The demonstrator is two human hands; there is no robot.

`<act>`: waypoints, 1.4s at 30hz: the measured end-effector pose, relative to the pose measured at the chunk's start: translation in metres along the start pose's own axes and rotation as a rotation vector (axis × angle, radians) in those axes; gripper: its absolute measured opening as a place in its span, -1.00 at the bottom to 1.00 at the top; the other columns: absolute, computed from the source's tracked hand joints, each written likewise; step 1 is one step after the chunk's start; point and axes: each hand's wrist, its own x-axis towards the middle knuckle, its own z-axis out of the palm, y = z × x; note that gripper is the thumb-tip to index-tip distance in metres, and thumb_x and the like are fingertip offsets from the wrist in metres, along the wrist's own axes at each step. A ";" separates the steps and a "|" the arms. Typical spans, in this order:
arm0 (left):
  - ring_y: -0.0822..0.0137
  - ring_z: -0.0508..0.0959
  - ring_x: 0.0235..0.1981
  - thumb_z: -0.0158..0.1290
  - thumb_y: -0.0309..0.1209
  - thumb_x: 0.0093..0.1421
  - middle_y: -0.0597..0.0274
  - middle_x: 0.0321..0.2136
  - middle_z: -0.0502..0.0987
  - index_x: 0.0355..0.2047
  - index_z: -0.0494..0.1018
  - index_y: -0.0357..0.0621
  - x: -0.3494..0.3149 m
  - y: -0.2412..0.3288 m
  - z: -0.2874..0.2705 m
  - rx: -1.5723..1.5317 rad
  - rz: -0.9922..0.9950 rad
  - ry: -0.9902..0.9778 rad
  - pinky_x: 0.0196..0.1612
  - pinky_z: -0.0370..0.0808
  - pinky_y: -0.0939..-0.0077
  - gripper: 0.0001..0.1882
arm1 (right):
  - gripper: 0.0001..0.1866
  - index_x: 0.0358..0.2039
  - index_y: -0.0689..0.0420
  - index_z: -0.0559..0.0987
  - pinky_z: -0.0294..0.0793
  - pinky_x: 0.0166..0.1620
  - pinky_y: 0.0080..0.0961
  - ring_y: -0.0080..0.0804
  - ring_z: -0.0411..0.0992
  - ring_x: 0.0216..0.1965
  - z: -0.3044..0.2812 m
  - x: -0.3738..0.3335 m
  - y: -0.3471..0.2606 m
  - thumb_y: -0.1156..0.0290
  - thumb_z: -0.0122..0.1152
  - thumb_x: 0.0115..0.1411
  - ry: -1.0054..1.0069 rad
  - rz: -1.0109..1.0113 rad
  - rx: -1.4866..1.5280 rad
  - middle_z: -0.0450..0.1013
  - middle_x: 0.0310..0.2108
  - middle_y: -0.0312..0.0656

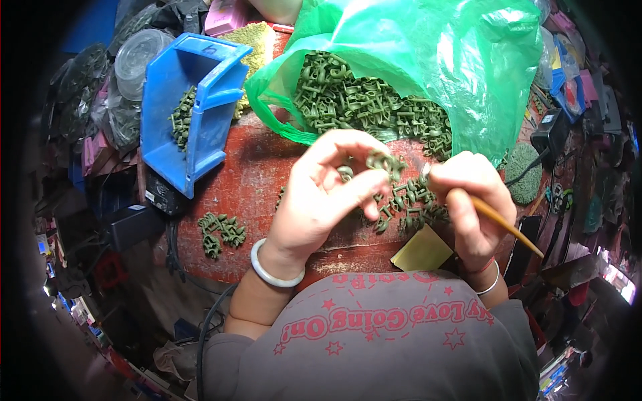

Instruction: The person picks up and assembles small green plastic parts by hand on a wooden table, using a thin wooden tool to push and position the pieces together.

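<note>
My left hand [314, 194] is raised over the red tabletop, its fingers pinched on a small dark green ring-like piece [385, 162]. Another curled green piece [345, 173] rests against its fingers. In my right hand [476, 200] is a slender tool with a yellow-brown handle [509, 228]; its tip is hidden by the fingers, close to the left hand's piece. Below and between both hands lies a loose pile of similar green pieces [413, 206]. Many more green pieces [374, 100] spill from an open green plastic bag [495, 73] behind the hands.
At the left a blue plastic bin [160, 73] holds some green pieces. A small group of pieces [224, 232] lies nearer on the red tabletop [251, 157]. A yellowish square [422, 248] sits near my body. A green round pad [523, 174] and black adapter [550, 130] are at right.
</note>
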 end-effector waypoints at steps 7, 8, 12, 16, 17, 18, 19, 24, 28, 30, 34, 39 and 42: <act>0.27 0.52 -0.28 0.03 -0.31 0.32 0.12 -0.31 0.41 -0.07 0.28 -0.21 0.001 -0.001 -0.013 -0.355 -0.059 -0.023 -0.47 0.55 0.57 -0.70 | -0.65 -0.11 0.22 0.54 0.47 -0.19 -0.29 -0.12 0.45 -0.28 0.024 -0.002 0.022 0.60 0.25 0.02 -0.175 -0.088 -0.720 0.47 -0.33 -0.10; 0.29 0.55 -0.34 0.03 -0.34 0.32 0.15 -0.37 0.45 -0.13 0.33 -0.20 0.002 -0.002 -0.017 -0.416 -0.073 -0.044 -0.49 0.54 0.60 -0.77 | -0.64 -0.12 0.19 0.52 0.45 -0.16 -0.27 -0.11 0.43 -0.25 0.027 -0.003 0.029 0.60 0.26 0.01 -0.194 -0.105 -0.730 0.45 -0.33 -0.11; 0.43 0.56 -0.46 0.09 -0.41 0.30 0.23 -0.46 0.50 -0.23 0.43 -0.19 0.000 0.006 -0.011 -0.362 -0.133 0.056 -0.54 0.45 0.72 -0.88 | -0.66 -0.16 0.19 0.54 0.46 -0.15 -0.31 -0.12 0.45 -0.24 0.025 -0.002 0.023 0.60 0.31 -0.02 -0.248 -0.001 -0.679 0.48 -0.32 -0.11; 0.53 0.53 -0.48 0.10 -0.47 0.28 0.25 -0.40 0.53 -0.24 0.45 -0.21 0.001 0.001 -0.002 -0.049 -0.088 0.152 -0.54 0.44 0.73 -0.90 | -0.70 -0.22 0.21 0.56 0.47 -0.15 -0.43 -0.25 0.50 -0.23 0.013 -0.003 0.013 0.61 0.37 -0.01 -0.120 0.151 -0.290 0.52 -0.28 -0.12; 0.52 0.53 -0.47 0.07 -0.47 0.30 0.23 -0.37 0.54 -0.25 0.45 -0.21 0.001 -0.002 0.000 0.112 -0.022 0.154 -0.54 0.43 0.74 -0.92 | -0.73 -0.18 0.21 0.55 0.49 -0.16 -0.47 -0.37 0.50 -0.22 0.010 -0.007 0.017 0.64 0.32 0.07 -0.079 0.196 -0.049 0.51 -0.23 -0.13; 0.51 0.54 -0.46 0.06 -0.48 0.31 0.21 -0.35 0.55 -0.25 0.45 -0.22 0.000 0.000 0.003 0.185 -0.051 0.110 -0.50 0.45 0.74 -0.93 | -0.73 -0.16 0.22 0.54 0.49 -0.15 -0.48 -0.40 0.50 -0.21 0.010 -0.008 0.016 0.67 0.29 0.09 -0.038 0.253 0.169 0.50 -0.19 -0.13; 0.49 0.56 -0.45 0.05 -0.49 0.31 0.18 -0.34 0.55 -0.24 0.44 -0.23 0.000 0.002 0.006 0.200 -0.092 0.048 -0.51 0.47 0.72 -0.93 | -0.73 -0.14 0.23 0.54 0.49 -0.14 -0.49 -0.43 0.50 -0.19 0.011 -0.009 0.014 0.69 0.26 0.12 0.006 0.308 0.389 0.49 -0.15 -0.12; 0.44 0.58 -0.43 0.08 -0.52 0.28 0.13 -0.38 0.55 -0.25 0.40 -0.23 -0.002 -0.004 0.000 -0.121 -0.342 -0.133 -0.58 0.47 0.70 -0.91 | -0.70 -0.09 0.24 0.53 0.46 0.01 -0.46 -0.41 0.48 -0.07 0.006 -0.011 0.019 0.71 0.17 0.14 -0.093 0.271 0.363 0.48 -0.06 -0.08; 0.44 0.59 -0.40 0.15 -0.55 0.21 0.16 -0.35 0.54 -0.23 0.40 -0.23 -0.001 -0.003 0.002 -0.180 -0.283 -0.102 -0.52 0.49 0.70 -0.84 | -0.69 -0.08 0.28 0.52 0.46 0.05 -0.45 -0.37 0.47 -0.02 0.010 -0.006 0.013 0.74 0.11 0.15 -0.027 0.275 0.365 0.48 -0.03 -0.04; 0.46 0.58 -0.38 0.18 -0.57 0.18 0.22 -0.33 0.53 -0.14 0.44 -0.25 -0.001 -0.001 0.004 -0.127 -0.215 -0.041 -0.45 0.51 0.69 -0.75 | -0.71 -0.08 0.30 0.50 0.47 0.01 -0.47 -0.36 0.49 -0.08 0.013 -0.007 0.014 0.75 0.11 0.17 0.106 0.196 0.135 0.50 -0.10 -0.06; 0.54 0.52 -0.41 0.19 -0.59 0.16 0.31 -0.35 0.47 -0.02 0.45 -0.24 -0.002 0.000 0.007 0.044 -0.112 0.019 -0.46 0.50 0.71 -0.64 | -0.62 -0.17 0.27 0.51 0.44 -0.22 -0.52 -0.45 0.42 -0.35 0.003 -0.014 0.013 0.15 0.00 0.38 0.183 -0.009 0.056 0.47 -0.29 -0.12; 0.56 0.49 -0.46 0.18 -0.63 0.15 0.29 -0.36 0.49 -0.04 0.46 -0.26 -0.001 -0.002 0.010 0.185 -0.015 0.048 -0.49 0.47 0.73 -0.65 | -0.68 -0.10 0.31 0.52 0.44 -0.25 -0.50 -0.40 0.44 -0.34 0.024 -0.012 -0.009 0.29 0.14 0.30 0.242 0.089 0.058 0.50 -0.31 -0.10; 0.56 0.49 -0.49 0.16 -0.64 0.15 0.27 -0.37 0.51 -0.03 0.44 -0.28 -0.003 -0.002 0.011 0.234 -0.003 0.064 -0.51 0.45 0.74 -0.65 | -0.71 -0.13 0.32 0.59 0.46 -0.27 -0.52 -0.39 0.46 -0.38 0.002 -0.001 -0.006 0.66 0.21 0.08 -0.016 -0.039 -0.110 0.52 -0.36 -0.11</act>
